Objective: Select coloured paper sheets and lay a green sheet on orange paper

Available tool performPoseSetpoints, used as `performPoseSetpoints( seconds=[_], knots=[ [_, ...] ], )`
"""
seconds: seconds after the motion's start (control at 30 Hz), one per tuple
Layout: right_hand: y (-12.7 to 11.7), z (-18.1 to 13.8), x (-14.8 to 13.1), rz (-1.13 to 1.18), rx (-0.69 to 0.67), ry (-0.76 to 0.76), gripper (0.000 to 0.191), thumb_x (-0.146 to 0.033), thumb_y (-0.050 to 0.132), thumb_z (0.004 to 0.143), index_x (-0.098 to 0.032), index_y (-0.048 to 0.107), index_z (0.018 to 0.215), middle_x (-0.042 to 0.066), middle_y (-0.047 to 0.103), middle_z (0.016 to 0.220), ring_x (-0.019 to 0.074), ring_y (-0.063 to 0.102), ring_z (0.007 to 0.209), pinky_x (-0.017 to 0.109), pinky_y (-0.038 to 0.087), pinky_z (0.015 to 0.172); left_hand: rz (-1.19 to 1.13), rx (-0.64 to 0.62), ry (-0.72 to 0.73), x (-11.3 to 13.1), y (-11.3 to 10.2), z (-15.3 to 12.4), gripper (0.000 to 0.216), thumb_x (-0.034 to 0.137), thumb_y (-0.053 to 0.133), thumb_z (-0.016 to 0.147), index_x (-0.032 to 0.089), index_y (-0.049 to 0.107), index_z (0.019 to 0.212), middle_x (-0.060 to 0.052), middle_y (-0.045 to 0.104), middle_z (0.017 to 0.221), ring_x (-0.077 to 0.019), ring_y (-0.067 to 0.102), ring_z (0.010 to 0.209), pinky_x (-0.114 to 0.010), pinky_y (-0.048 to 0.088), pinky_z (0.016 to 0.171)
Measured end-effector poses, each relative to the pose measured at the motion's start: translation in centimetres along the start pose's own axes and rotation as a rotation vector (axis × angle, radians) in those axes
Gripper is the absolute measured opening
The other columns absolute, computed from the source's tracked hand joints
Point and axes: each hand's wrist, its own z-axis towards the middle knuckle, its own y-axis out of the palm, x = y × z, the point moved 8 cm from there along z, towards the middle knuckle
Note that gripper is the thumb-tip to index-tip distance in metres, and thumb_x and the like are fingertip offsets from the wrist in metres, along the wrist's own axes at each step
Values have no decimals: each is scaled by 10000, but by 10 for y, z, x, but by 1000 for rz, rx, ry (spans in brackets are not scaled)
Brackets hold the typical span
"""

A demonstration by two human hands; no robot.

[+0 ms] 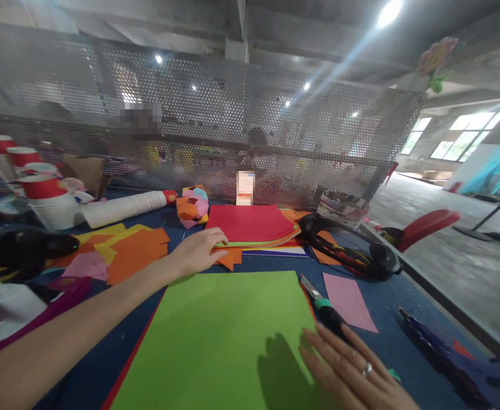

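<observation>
My left hand (201, 250) reaches to a stack of coloured paper (250, 222) with a red sheet on top. Its fingers lie over the stack's near left corner and the thumb is below the edge, pinching it. In front of me lies a large green sheet of paper (228, 330), with red paper showing along its left edge. My right hand (348, 370) is over the green sheet's lower right side, fingers stretched out, casting a shadow on it. Beside its fingertips lies a utility knife (329, 307), partly hidden by the hand. A pink paper (349, 300) lies just right of the knife.
Orange and yellow paper pieces (138, 253), paper cups (49, 196) and a folded paper ball (192, 206) stand at left. A black looped object (355, 247) and a blurred dark blue tool (455, 353) lie right. A perforated metal screen (216, 114) rises behind.
</observation>
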Motion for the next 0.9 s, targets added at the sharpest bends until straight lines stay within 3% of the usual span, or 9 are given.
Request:
performPoseSetpoints(
  seconds=[0.03,0.1,0.17,0.2,0.27,0.37,0.53,0.9],
  knots=[
    [-6,5,17,34,1,80,386,-309,477,946,-190,588,1296,28,614,1314,181,604,1183,273,510,979,-11,6,6,0,1,6,198,320,511,926,169,594,1023,-68,631,1080,-189,617,983,-352,493,881],
    [1,17,53,145,-157,249,415,-241,454,942,-209,533,1347,53,627,1307,194,590,1205,345,511,988,-30,6,35,5,8,22,233,322,543,923,152,589,1074,-77,618,1130,-201,604,1035,-399,493,912],
    [29,21,102,157,-469,564,388,-236,447,955,-227,540,1331,60,659,1256,186,621,1147,336,509,966,-39,-1,68,18,19,39,301,338,573,914,153,571,1152,-87,588,1213,-223,579,1107,-452,484,941],
    [38,26,124,110,-528,660,352,-236,415,975,-188,570,1288,94,676,1203,207,637,1104,370,515,943,-37,-3,78,27,25,49,337,350,580,912,160,559,1191,-94,566,1259,-237,561,1143,-473,474,958],
    [58,37,161,31,-597,774,287,-281,428,991,-145,620,1156,110,671,1135,224,642,1045,418,528,883,-27,-6,76,44,38,67,403,380,584,907,176,531,1250,-105,523,1328,-260,533,1190,-502,456,983],
    [96,41,198,-28,-726,886,321,-388,569,934,-164,590,1163,72,628,1149,193,635,980,412,535,839,-6,-17,46,66,56,92,448,406,583,904,182,508,1285,-111,498,1359,-271,523,1203,-517,450,988],
    [135,31,211,-13,-866,913,342,-377,593,919,-160,579,1183,82,610,1180,200,624,999,411,530,847,35,-25,23,81,77,117,443,403,572,912,182,505,1289,-109,502,1355,-269,527,1198,-518,448,988],
    [125,16,224,-36,-872,890,337,-377,584,925,-167,577,1188,77,607,1190,205,619,1017,426,523,862,93,-59,129,83,97,123,424,359,577,915,192,500,1298,-105,497,1362,-268,526,1202,-521,451,990]
  ],
)
